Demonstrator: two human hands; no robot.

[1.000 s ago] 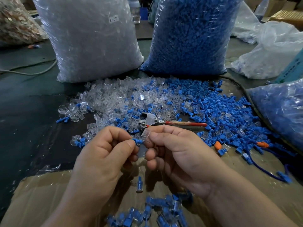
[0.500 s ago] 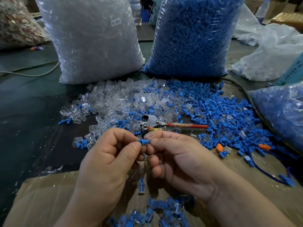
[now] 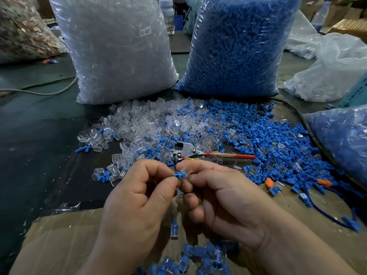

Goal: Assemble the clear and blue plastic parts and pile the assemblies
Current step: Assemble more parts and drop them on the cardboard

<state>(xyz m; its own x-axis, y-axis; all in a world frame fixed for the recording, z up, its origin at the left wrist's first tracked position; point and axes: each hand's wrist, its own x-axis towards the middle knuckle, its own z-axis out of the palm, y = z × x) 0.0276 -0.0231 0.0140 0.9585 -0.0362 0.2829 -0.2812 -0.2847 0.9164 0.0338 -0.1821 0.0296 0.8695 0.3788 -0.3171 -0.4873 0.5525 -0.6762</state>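
My left hand [image 3: 139, 197] pinches a small blue ribbed part [image 3: 178, 174] between thumb and forefinger. My right hand [image 3: 224, 197] pinches a clear plastic cap [image 3: 186, 172] at its fingertips. The blue part's end sits at or partly inside the cap's mouth. Both hands meet in the middle of the view, above brown cardboard [image 3: 59, 241]. A pile of assemblies [image 3: 200, 259] lies below my hands at the bottom edge, with one assembly [image 3: 174, 229] lying apart above it. Loose clear parts [image 3: 143, 124] and loose blue parts [image 3: 278, 139] are spread beyond my hands.
A big bag of clear parts [image 3: 117, 48] and a big bag of blue parts [image 3: 236, 44] stand at the back. Another blue-filled bag [image 3: 343, 139] lies at the right. Red-handled pliers [image 3: 200, 152] rest among the parts. Two orange pieces [image 3: 269, 182] lie at the right.
The clear cap now shows plainly at my right fingertips against the blue part. The hands have stayed close together in the same place.
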